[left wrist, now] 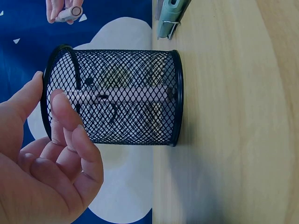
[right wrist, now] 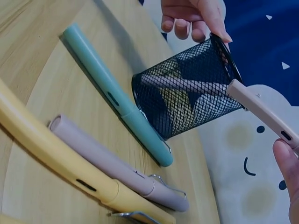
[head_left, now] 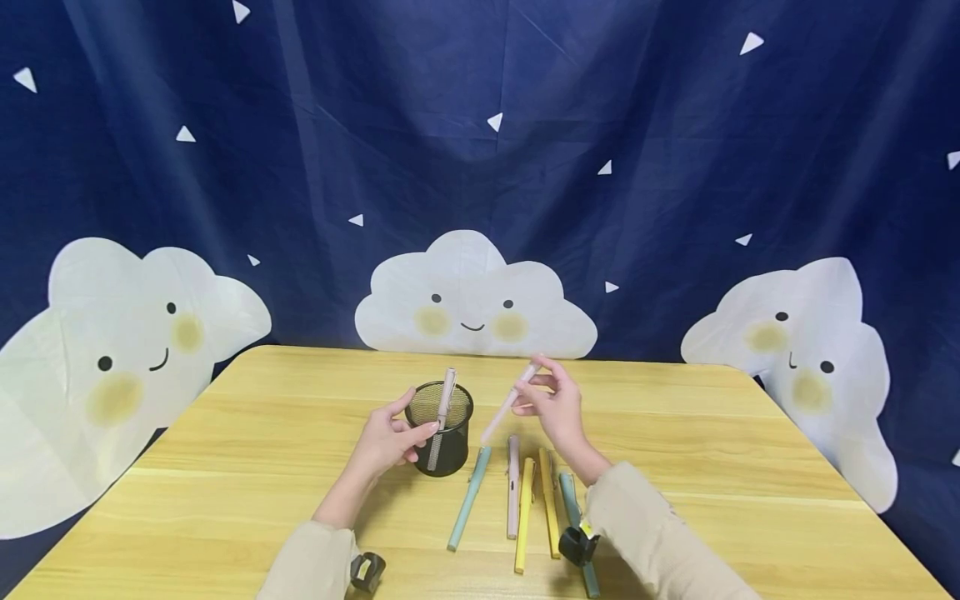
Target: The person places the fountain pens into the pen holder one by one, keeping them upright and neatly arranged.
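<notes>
Black mesh cup (head_left: 455, 452): upright on the wooden counter (head_left: 225, 483), left of the loose pens.
Pen in cup (head_left: 447, 392): pale, leaning, clip end poking above the rim; reads as done.
Progress: early, judging by the count; one inside, one in hand, five lying out.
Loose pens: green pen (head_left: 470, 497) just beside the cup, then lilac pen (head_left: 513, 487), yellow pen (head_left: 525, 517), second yellow pen (head_left: 550, 508); darker green pen (head_left: 568, 493) farthest right, partly hidden behind a black wrist device (head_left: 577, 546). None yet inside.
Held pen (head_left: 498, 419): pale pink, slanting, lower end near the cup, outside it in the head view.
Right hand (head_left: 555, 406): pinches the held pen near its upper end; fingers nearly closed on the barrel.
Left hand (head_left: 386, 442): holds the cup at the rim, thumb and forefinger spread around it; other fingers (left wrist: 88, 149) loosely curled. Firmness of hold: cannot tell.
</notes>
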Available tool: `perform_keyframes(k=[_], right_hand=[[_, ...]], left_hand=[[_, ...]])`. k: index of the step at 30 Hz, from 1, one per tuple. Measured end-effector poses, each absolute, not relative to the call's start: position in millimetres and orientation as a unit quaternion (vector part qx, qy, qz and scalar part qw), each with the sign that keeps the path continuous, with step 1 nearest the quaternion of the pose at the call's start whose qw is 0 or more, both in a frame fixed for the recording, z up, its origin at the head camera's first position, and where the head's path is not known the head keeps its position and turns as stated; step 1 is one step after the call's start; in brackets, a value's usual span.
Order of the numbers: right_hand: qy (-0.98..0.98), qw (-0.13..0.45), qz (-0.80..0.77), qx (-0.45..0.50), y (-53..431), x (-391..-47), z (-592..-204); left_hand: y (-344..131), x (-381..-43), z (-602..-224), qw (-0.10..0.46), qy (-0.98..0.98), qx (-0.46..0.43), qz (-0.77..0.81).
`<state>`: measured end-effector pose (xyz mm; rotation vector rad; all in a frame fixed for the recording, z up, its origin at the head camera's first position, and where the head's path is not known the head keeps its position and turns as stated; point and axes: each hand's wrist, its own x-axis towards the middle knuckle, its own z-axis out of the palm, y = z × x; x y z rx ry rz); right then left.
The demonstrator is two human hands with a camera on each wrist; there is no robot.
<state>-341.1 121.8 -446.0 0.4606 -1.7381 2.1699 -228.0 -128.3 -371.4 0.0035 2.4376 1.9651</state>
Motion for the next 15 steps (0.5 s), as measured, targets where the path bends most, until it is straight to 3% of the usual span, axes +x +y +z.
perform_keyframes(k=[15], right_hand=[[-0.595, 0.178, 0.758, 0.199, 110, -351, -448]], left_hand=[[-128, -228, -371, 0.005, 0.776, 0.005, 0.630]])
